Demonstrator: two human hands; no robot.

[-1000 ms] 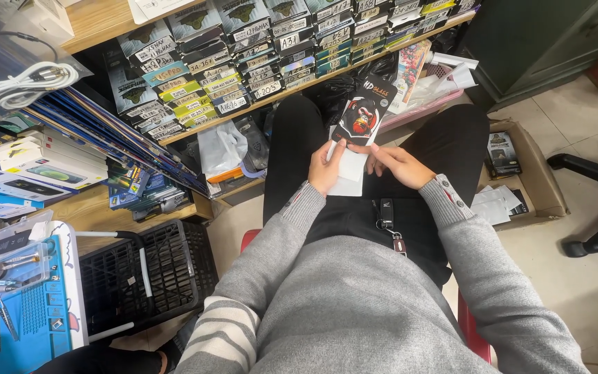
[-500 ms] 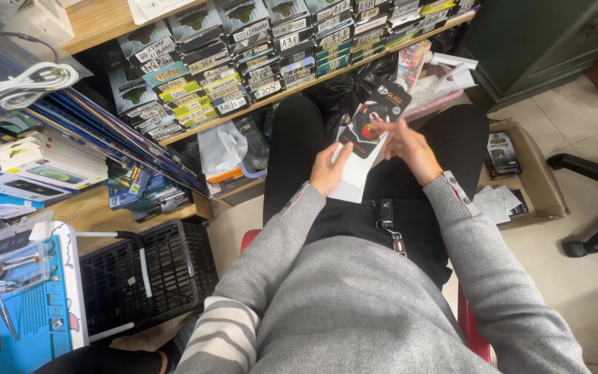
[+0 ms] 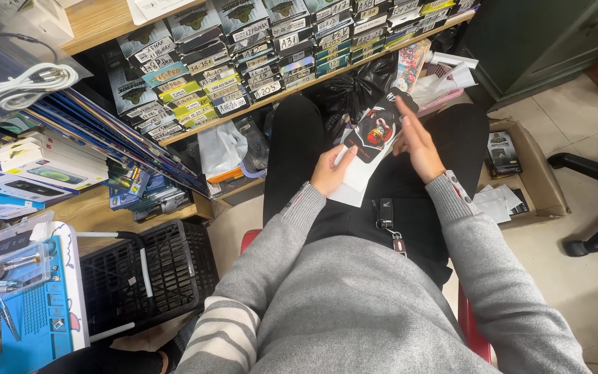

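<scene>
Since the earlier frames, the right hand (image 3: 417, 138) has been lifted off the black printed phone case (image 3: 375, 131) and drawn to its right edge; it is now held open, fingers straight and together, with nothing gripped, its fingertips lying just beside the case; whether the case is touched cannot be told. The left hand (image 3: 330, 172) has been kept where it was, closed in a pinch on the lower left corner of the white envelope (image 3: 356, 181) on which the case lies; the thumb is laid on top and the other fingers are hidden beneath. Case and envelope are held above the lap, between the two hands, over the black trousers (image 3: 292, 159); the case is tilted, its upper end pointing away from the body.

A key fob (image 3: 386, 211) on a clip is seen at the waist, below the envelope. A wooden shelf (image 3: 188, 131) packed with rows of labelled flat packets is set ahead of the knees; a black plastic bag (image 3: 361, 86) is tucked beneath it. A cardboard box (image 3: 534, 180) holding small packets is placed on the tiled floor to the right; a black plastic crate (image 3: 153, 277) is set to the left, beside a blue work mat (image 3: 25, 325) carrying small tools. A coiled white cable (image 3: 22, 86) is laid on the upper left.
</scene>
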